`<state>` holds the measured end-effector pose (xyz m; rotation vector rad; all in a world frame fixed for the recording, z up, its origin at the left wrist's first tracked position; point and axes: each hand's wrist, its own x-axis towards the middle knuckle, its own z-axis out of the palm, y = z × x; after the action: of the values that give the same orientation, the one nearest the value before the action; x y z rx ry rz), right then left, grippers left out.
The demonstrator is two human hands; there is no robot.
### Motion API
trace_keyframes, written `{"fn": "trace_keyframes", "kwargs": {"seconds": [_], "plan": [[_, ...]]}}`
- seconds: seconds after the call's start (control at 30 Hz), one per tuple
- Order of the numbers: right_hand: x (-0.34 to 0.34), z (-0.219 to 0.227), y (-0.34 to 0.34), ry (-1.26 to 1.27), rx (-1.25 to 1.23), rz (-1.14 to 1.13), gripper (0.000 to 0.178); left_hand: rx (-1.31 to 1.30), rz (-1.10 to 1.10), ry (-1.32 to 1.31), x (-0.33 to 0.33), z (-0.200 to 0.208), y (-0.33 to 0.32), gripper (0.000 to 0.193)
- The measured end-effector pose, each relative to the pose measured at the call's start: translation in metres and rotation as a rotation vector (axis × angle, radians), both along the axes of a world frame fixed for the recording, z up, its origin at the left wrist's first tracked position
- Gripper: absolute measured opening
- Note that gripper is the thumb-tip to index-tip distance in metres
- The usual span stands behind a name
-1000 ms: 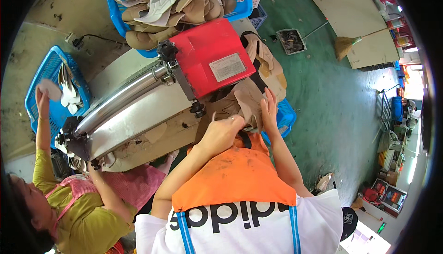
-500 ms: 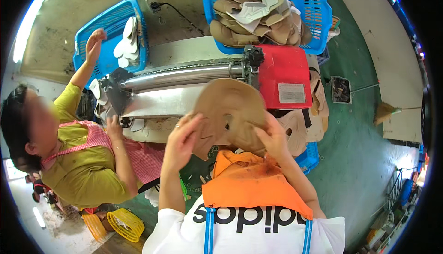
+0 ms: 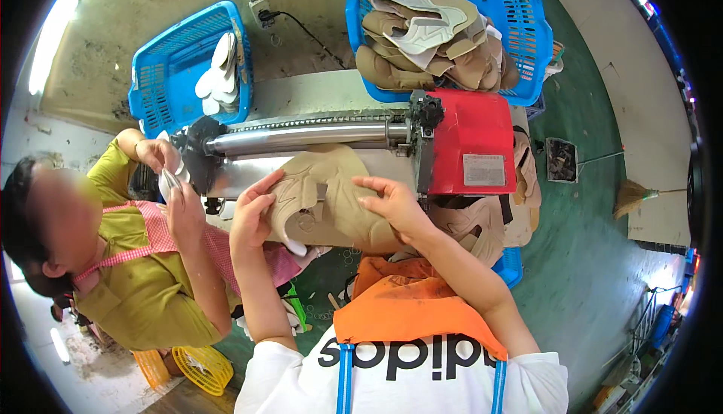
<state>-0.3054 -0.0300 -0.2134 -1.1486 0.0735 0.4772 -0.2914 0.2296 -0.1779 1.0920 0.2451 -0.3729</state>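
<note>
A tan shoe upper with a cut-out in its middle lies spread over the shiny metal plate of a roller machine, its far edge close to the steel roller. My left hand grips its left edge, with the thumb on top. On the right side, my right hand holds it, thumb and forefinger resting on the upper face and the other fingers partly hidden. The near edge of the upper curls down toward me, and a pale tip pokes out below.
A red machine housing stands right of the roller. Behind it, a blue basket holds piled shoe uppers; another blue basket holds white pieces. At left, a co-worker handles small pale pieces. More tan uppers lie below the housing.
The shoe upper has gone from raised and blurred in front of me to lying lower across the metal plate. The co-worker's raised hand has come down from the left basket to the other hand.
</note>
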Motion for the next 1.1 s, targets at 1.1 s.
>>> {"fn": "trace_keyframes", "kwargs": {"seconds": [1.1], "plan": [[-0.07,-0.009,-0.082,0.126,-0.197,0.108,0.028,1.404,-0.302,-0.296,0.266,-0.06,-0.057,0.016]]}}
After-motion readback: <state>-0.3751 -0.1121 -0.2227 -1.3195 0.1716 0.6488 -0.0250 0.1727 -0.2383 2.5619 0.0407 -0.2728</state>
